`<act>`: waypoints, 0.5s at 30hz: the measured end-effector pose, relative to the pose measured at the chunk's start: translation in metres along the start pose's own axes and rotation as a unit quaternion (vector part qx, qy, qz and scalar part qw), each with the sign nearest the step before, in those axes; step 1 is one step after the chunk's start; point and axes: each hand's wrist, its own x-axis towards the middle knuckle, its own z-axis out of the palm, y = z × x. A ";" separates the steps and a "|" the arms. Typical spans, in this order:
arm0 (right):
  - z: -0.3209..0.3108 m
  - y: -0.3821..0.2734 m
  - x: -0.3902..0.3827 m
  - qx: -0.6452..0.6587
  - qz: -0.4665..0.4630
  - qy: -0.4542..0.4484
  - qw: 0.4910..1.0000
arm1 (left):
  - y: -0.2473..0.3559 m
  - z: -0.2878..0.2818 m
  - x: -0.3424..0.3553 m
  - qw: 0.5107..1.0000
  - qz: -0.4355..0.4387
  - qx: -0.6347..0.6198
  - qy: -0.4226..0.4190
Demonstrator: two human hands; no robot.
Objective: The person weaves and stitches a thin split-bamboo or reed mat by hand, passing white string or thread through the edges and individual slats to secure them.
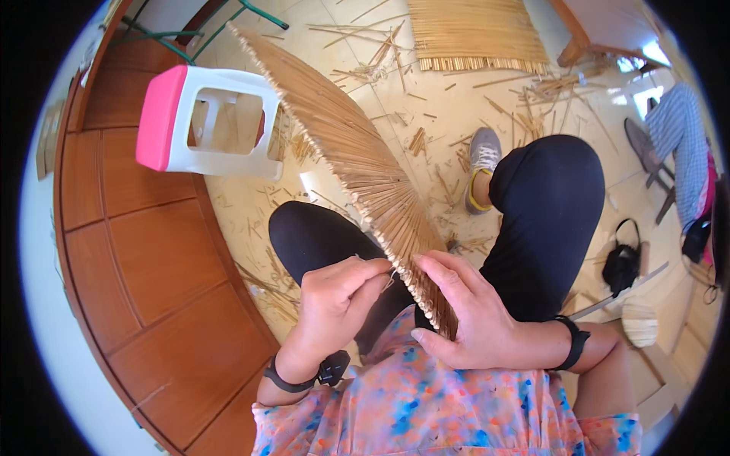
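Note:
A stiff mat of tan straw stalks (346,140) stands tilted on edge across my lap, its trimmed stalk ends forming a bumpy rim toward my left. My right hand (475,315) grips the mat near its lower end, with the fingers on its right face and the thumb lower down near the end. At the rim, my left hand (342,296) is closed in a pinch, the fingertips touching the stalk ends. A thin thread (391,280) shows by those fingertips; its far end is hidden.
A white stool with a pink seat (161,118) lies on its side beside a brown wooden cabinet (160,251). Another straw mat (479,34) lies on the tiled floor ahead, among scattered stalk scraps (380,49). Another person's leg (677,144) shows at the right.

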 end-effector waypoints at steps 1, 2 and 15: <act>0.001 0.003 0.000 0.005 0.001 -0.010 1.000 | -0.002 -0.002 0.000 0.998 -0.029 -0.048 -0.009; 0.001 0.005 0.001 0.020 0.002 -0.001 1.000 | -0.004 -0.004 -0.001 0.994 -0.060 -0.094 -0.015; 0.003 0.017 0.007 0.077 -0.028 -0.047 0.996 | -0.014 -0.032 -0.004 0.989 -0.072 -0.070 -0.108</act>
